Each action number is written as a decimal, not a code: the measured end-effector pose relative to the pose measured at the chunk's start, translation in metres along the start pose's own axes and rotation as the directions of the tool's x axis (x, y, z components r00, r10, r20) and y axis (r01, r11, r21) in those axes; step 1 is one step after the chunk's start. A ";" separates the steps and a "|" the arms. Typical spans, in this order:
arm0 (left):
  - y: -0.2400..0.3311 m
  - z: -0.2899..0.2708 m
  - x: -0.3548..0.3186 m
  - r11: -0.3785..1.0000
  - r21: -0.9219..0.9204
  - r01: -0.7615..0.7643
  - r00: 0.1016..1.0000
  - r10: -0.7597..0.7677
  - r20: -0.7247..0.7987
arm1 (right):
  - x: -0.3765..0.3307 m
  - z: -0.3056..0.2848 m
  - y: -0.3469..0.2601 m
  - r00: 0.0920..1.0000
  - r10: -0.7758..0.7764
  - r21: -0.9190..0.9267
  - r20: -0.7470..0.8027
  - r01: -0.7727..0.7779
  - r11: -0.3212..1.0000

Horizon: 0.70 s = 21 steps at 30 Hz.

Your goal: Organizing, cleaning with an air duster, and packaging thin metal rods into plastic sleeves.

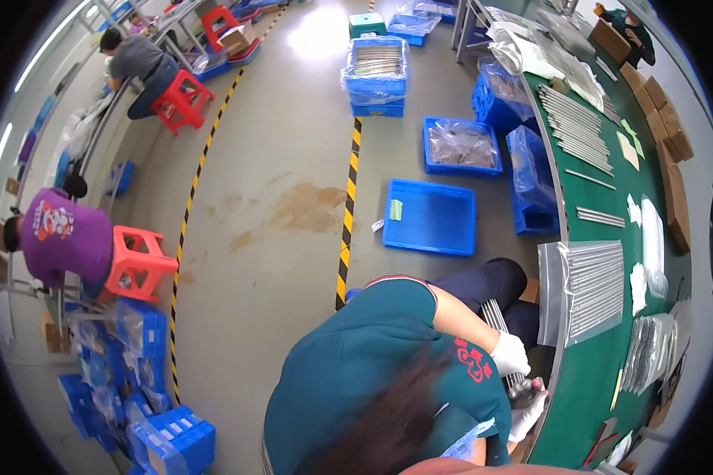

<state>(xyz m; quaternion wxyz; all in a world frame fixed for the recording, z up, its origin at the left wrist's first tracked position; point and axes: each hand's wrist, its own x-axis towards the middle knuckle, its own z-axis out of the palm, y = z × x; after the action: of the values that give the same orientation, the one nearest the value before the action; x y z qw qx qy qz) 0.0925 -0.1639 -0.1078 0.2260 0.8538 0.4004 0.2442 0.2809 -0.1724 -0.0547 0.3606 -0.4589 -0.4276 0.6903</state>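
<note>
My left hand [512,354], in a white glove, is closed round a bundle of thin metal rods [495,318] held over my lap, beside the table's edge. The rods run down past it towards my right hand [526,418], whose glove seems to leave the fingertips bare. Its fingers are closed on a crumpled dark grey thing [521,391] at the rods' lower ends; its kind cannot be made out. Close by on the green table [602,380] lies a clear plastic bag [594,289] with a row of silver rods in it.
More metal rods [574,131] lie farther along the table, near stacked bagged parts [650,352] and brown cartons [665,119]. On the floor stand a blue tray [429,247] and rod-filled crates [461,146]. Blue bins [170,439] and seated co-workers [67,233] are at left.
</note>
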 end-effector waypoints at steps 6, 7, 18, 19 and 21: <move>0.005 0.011 0.009 0.999 0.039 -0.024 0.996 0.021 0.085 | 0.023 -0.035 0.034 0.992 -0.007 0.246 -0.129 0.039 0.969; 0.000 0.016 0.006 0.999 -0.019 -0.027 1.000 0.027 0.016 | 0.022 -0.048 0.045 0.996 -0.069 0.271 -0.050 0.080 0.959; -0.005 0.001 0.000 0.992 -0.102 -0.078 0.997 0.079 0.005 | -0.018 -0.042 0.084 0.927 0.234 0.017 -0.292 -0.240 0.971; -0.005 -0.003 0.001 0.989 -0.121 -0.084 0.996 0.084 -0.006 | -0.025 -0.034 0.070 0.941 0.219 -0.079 -0.258 -0.247 0.966; -0.004 -0.014 0.006 0.994 -0.112 -0.010 0.995 0.021 0.097 | -0.035 -0.029 0.048 0.964 0.197 -0.332 -0.178 -0.247 0.910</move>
<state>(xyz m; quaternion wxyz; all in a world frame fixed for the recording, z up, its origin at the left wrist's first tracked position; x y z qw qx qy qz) 0.0857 -0.1541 -0.0976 0.2905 0.8539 0.3681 0.2258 0.3143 -0.2144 -0.0939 0.2209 -0.6091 -0.4624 0.6053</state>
